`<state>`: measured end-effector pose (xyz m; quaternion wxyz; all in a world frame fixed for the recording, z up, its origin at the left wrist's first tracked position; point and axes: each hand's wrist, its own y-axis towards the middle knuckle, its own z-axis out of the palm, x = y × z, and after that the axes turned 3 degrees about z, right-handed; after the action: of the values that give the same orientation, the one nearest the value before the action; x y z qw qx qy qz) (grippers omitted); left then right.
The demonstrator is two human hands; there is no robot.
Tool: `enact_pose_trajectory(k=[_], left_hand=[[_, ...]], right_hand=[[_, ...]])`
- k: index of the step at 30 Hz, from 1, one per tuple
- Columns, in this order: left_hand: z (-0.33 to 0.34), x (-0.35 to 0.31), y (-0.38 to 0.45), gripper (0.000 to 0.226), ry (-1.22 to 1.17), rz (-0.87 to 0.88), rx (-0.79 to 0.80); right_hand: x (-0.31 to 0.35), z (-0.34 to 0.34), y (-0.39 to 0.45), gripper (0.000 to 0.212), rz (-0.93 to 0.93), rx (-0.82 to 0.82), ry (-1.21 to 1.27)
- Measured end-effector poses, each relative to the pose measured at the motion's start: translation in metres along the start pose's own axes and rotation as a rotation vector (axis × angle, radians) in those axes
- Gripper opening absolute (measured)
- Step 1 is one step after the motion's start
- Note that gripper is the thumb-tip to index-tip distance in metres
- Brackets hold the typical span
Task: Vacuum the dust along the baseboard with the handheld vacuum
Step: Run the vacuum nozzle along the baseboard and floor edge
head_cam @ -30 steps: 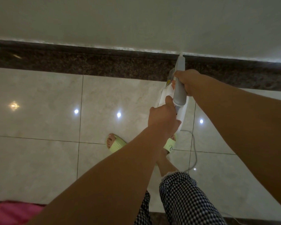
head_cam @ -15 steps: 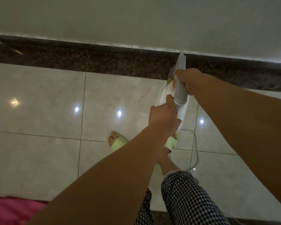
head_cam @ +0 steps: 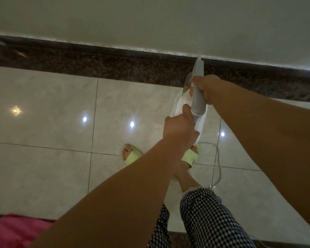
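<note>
Both hands gripped the handheld vacuum (head_cam: 197, 97): the right hand (head_cam: 207, 90) steered its nozzle along the baseboard (head_cam: 115, 68) top, while the left hand (head_cam: 179, 130) steadied the rear.

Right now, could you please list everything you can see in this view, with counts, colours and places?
handheld vacuum: one, grey and white, nozzle tip at the top edge of the baseboard
baseboard: one, dark speckled brown, along the foot of the wall
wall: one, off-white, top of view
floor tiles: several, glossy beige, reflecting ceiling lights
cord: one, white, trailing on the floor behind the vacuum
pink cloth: one, bottom left corner
slippers: two, pale green, on the feet
trousers: black-and-white check, bottom centre
left hand: grips the vacuum's rear
right hand: grips the grey tube
</note>
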<state>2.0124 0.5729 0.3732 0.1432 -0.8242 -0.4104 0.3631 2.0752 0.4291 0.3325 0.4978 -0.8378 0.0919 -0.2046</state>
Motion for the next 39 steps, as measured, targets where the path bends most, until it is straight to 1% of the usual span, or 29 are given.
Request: enact_pose_trajectory(k=[12,33,39], left_hand=[[-0.004,0.018,-0.005,0.055,-0.038,-0.017,-0.02],[-0.018,0.05,-0.016,0.052,-0.098,-0.009,-0.029],[-0.021,0.06,-0.019,0.052,-0.101,-0.008,-0.029]], right_hand=[[0.002,0.018,-0.003,0.057,-0.018,0.009,-0.02],[0.005,0.051,-0.006,0.057,-0.015,0.003,0.004],[0.007,0.062,-0.007,0.056,-0.034,0.0,-0.031]])
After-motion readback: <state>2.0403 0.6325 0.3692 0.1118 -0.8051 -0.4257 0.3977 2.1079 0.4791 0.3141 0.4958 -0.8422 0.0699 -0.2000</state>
